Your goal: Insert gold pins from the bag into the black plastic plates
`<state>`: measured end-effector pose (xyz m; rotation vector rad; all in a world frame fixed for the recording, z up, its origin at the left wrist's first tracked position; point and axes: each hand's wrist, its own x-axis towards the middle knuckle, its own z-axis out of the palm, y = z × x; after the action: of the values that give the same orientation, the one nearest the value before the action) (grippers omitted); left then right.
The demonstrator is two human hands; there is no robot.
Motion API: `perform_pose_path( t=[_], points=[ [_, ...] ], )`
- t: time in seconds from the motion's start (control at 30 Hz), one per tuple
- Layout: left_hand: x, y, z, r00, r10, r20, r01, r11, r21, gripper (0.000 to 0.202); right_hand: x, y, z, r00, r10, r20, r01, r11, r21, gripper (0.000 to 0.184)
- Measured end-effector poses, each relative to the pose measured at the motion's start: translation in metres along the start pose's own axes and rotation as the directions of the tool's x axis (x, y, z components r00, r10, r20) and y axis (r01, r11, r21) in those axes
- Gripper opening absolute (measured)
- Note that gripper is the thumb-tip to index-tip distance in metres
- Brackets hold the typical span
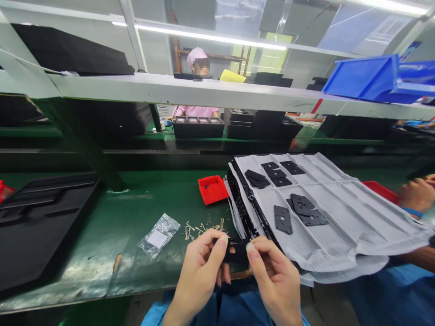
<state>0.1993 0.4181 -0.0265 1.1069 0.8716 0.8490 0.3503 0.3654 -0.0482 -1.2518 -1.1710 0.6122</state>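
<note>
My left hand [204, 267] and my right hand [273, 276] pinch opposite ends of a small black plate [237, 254] with a cut-out in it, held over the bench's front edge. It looks like the flat black plates [283, 219] scattered on a white foam sheet [340, 213] to the right. Several of those plates lie in overlapping groups, some farther back. Just beyond my hands, small tan strips [200, 228] are strewn on the green bench. My fingertips hide the plate's two ends.
A red tray [213, 190] with small bits stands behind the strips. A clear plastic bag [159, 236] lies left of them. Large black trays [41, 222] fill the left side. At far right are another person's hands [418, 194]; a person in pink [197, 111] sits across.
</note>
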Motion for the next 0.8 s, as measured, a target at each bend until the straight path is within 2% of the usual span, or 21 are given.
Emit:
perform_pose_path(
  t=[0.13,0.27,0.57,0.73,0.8],
  points=[
    [0.001,-0.002,0.006,0.999,0.038,-0.038,-0.039,0.999,-0.025,0.059,-0.003,0.0,0.002,0.999,-0.032,0.007,0.032,0.999,-0.014,0.021],
    [0.001,-0.002,0.008,0.996,0.062,-0.067,-0.061,0.998,0.02,0.058,-0.008,0.003,0.003,0.998,-0.052,0.032,0.052,0.998,-0.017,0.017],
    [0.001,0.0,-0.001,0.993,0.111,-0.037,-0.107,0.99,0.089,0.051,-0.008,0.005,0.007,0.995,-0.076,0.057,0.077,0.997,-0.01,0.012],
    [0.0,-0.001,0.001,0.994,0.1,-0.05,-0.095,0.991,0.098,0.052,-0.011,0.004,0.011,1.0,0.012,0.006,-0.012,0.999,0.053,0.017],
    [0.0,-0.005,0.003,0.988,0.128,-0.087,-0.12,0.988,0.093,0.052,-0.011,0.003,0.012,1.0,0.002,-0.003,-0.002,0.998,0.061,0.016]
  ],
)
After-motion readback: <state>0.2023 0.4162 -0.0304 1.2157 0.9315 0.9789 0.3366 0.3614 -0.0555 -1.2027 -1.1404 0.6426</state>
